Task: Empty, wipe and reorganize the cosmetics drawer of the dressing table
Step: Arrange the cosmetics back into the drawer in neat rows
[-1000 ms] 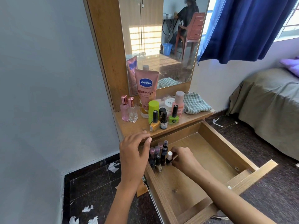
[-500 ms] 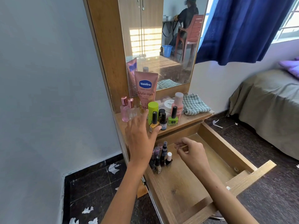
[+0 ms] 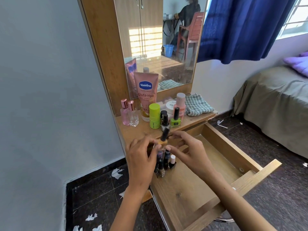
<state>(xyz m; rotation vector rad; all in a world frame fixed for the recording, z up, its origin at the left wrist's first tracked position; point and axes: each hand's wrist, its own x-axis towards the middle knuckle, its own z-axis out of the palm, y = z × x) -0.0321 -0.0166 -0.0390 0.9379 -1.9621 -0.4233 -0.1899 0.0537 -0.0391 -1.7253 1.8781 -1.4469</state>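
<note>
The open drawer holds a cluster of small bottles in its far left corner. Just above them, the left hand grips a yellow bottle, tilted, while the right hand hovers beside it, fingers loosely curled and holding nothing. Farther off, the bench carries more cosmetics and a folded cloth.
</note>
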